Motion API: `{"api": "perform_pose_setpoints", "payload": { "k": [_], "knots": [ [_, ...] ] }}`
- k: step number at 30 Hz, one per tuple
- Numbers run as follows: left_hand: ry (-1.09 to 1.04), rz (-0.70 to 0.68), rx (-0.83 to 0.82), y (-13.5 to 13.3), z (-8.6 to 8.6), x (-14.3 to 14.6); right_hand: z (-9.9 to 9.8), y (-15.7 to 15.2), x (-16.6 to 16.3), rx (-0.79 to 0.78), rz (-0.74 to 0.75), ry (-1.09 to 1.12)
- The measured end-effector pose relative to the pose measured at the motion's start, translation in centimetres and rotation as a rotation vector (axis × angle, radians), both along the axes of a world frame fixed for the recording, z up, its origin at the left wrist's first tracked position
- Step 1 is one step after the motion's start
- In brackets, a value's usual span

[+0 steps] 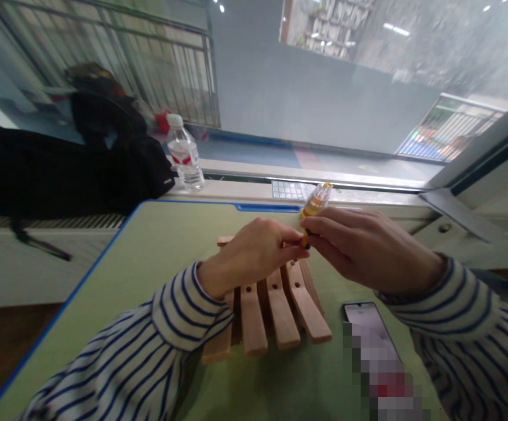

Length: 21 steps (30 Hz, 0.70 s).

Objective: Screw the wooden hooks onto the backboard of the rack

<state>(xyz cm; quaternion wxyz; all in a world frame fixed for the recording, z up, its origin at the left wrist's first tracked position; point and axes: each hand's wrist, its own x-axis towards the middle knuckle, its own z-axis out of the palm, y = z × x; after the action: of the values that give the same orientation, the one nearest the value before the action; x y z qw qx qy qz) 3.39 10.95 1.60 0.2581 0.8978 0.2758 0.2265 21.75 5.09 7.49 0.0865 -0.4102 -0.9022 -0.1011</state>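
Several wooden slats [280, 310] with drilled holes lie fanned out on the green table [148, 280]. Above their far ends, my left hand [254, 254] is closed in a pinch, its fingertips meeting those of my right hand. My right hand [363, 245] grips a small screwdriver with a clear yellow-orange handle [317, 202], handle pointing up and away, its dark tip down between both hands' fingertips. What my left fingers pinch is hidden.
A phone [367, 333] lies on the table under my right forearm. On the window sill behind stand a water bottle [185, 155] and a black bag [104, 152]. The table's blue edge [82, 280] runs along the left.
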Motion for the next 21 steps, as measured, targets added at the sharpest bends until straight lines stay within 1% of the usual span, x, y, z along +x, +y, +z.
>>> {"api": "perform_pose_setpoints", "payload": {
  "k": [6, 10, 13, 18, 21],
  "knots": [
    [0.001, -0.029, 0.043, -0.1, -0.1, 0.1, -1.1, 0.4, -0.1, 0.055, -0.02, 0.058],
    [0.01, -0.029, 0.071, -0.3, -0.1, 0.2, -1.4, 0.4, -0.1, 0.081, -0.024, 0.115],
    [0.02, 0.0, 0.082, -0.3, 0.0, 0.2, -1.4, 0.3, -0.2, 0.075, -0.037, 0.124],
    [-0.006, 0.027, 0.067, -0.4, 0.3, 0.2, -0.9, 0.0, -0.6, 0.055, -0.089, 0.075],
    [-0.032, 0.039, 0.07, -0.4, 0.4, 0.2, -0.4, 0.0, -0.6, -0.002, -0.096, 0.039]
  ]
}}
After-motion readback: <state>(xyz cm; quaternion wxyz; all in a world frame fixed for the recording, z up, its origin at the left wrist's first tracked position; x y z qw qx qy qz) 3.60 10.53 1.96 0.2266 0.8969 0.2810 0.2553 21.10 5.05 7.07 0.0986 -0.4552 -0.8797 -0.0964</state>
